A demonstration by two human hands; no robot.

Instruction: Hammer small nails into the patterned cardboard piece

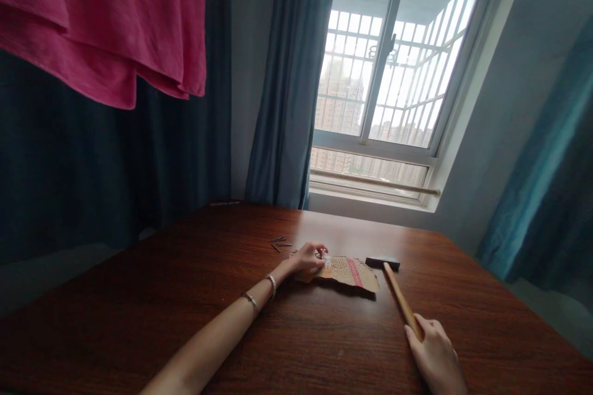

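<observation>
A torn piece of cardboard (343, 271), dotted with many small marks and crossed by a pink stripe, lies on the brown table. Over its left end, my left hand (309, 259) is closed in a pinch. Whatever sits between those fingertips is too small to make out. My right hand (434, 345) grips the wooden handle of a hammer (398, 296). The hammer's dark head rests at the table surface just right of the cardboard. Beyond my left hand, several dark nails (279, 244) lie loose.
The wooden table (278, 339) reaches back toward a barred window (380, 74). Dark blue curtains (290, 86) hang behind it, and a pink cloth (115, 31) hangs at upper left.
</observation>
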